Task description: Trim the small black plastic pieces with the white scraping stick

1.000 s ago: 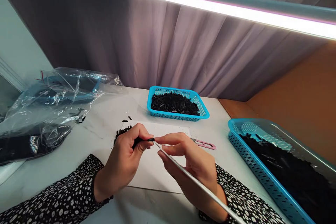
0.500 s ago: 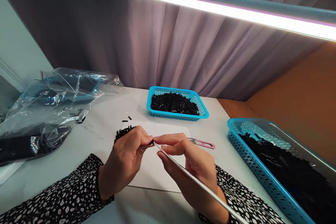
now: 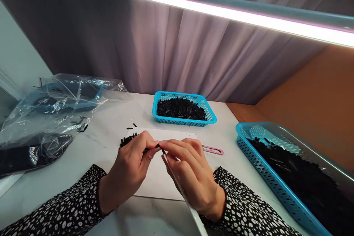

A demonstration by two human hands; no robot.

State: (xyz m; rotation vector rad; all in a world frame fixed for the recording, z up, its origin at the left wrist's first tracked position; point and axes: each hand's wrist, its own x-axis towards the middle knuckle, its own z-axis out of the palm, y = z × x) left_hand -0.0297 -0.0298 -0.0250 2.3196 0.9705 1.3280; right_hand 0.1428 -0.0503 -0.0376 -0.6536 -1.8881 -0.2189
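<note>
Thumb and fingers of my left hand (image 3: 125, 169) pinch a small black piece (image 3: 158, 145) over a white sheet (image 3: 155, 182). My right hand (image 3: 193, 177) is closed around a long, thin, pale tool (image 3: 190, 208) whose kind I cannot make out. The tool's narrow dark end points up to the black piece, where the fingertips of both hands meet. Its pale shaft slants down to the bottom edge of the view. Partly behind my left hand lies a pile of small black pieces (image 3: 127, 140).
At the back stands a blue basket (image 3: 163, 119) full of black pieces. A larger blue basket (image 3: 265, 177) with black pieces is at the right. Pink-handled snips (image 3: 212, 150) lie beyond my right hand. Clear plastic bags (image 3: 63, 96) cover the left side.
My right hand has turned and its fingers have moved in closer to the left fingertips. The tool's shaft has swung to a steeper slant. My left hand still pinches the black piece.
</note>
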